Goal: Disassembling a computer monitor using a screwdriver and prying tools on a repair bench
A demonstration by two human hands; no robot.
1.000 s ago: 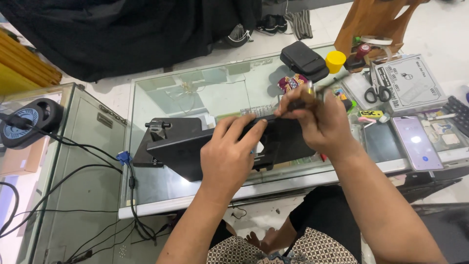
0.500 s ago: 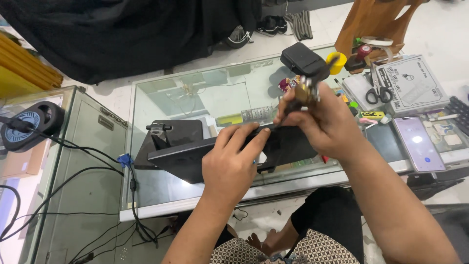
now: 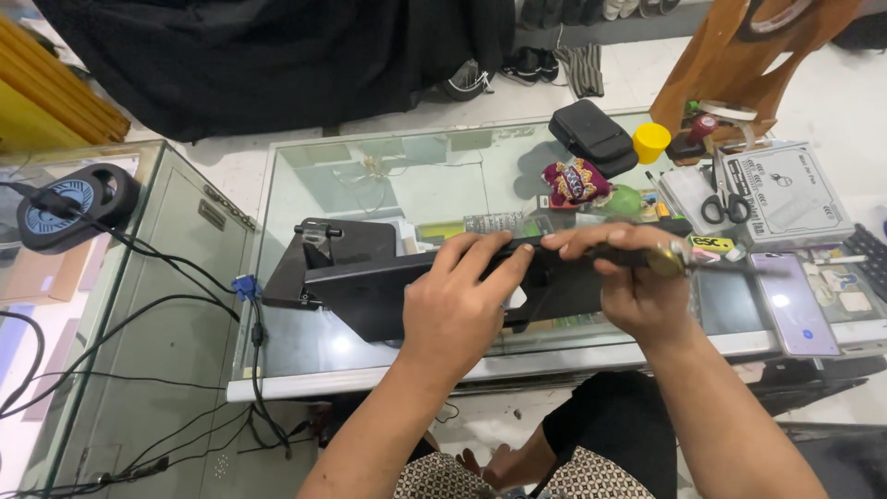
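Observation:
A black flat monitor panel [image 3: 370,294] with its stand base [image 3: 331,246] rests tilted on a glass counter [image 3: 388,176]. My left hand [image 3: 457,300] grips the panel's upper edge near the middle, fingers curled over it. Just to its right, my right hand [image 3: 637,286], wearing a ring, presses on the same edge and holds a thin dark tool [image 3: 739,269] that sticks out to the right. The panel's right part is hidden under both hands.
On the counter's far right lie a black pouch [image 3: 591,134], a yellow cap [image 3: 651,141], a colourful pouch [image 3: 575,180], scissors [image 3: 719,205] on a white box [image 3: 785,189], and a phone [image 3: 795,305]. A blue cable plug [image 3: 245,286] hangs at left, near a round black device [image 3: 69,208].
My right hand has come down from above the panel onto its upper edge, with the tool now lying sideways. My left hand has kept its grip on the panel.

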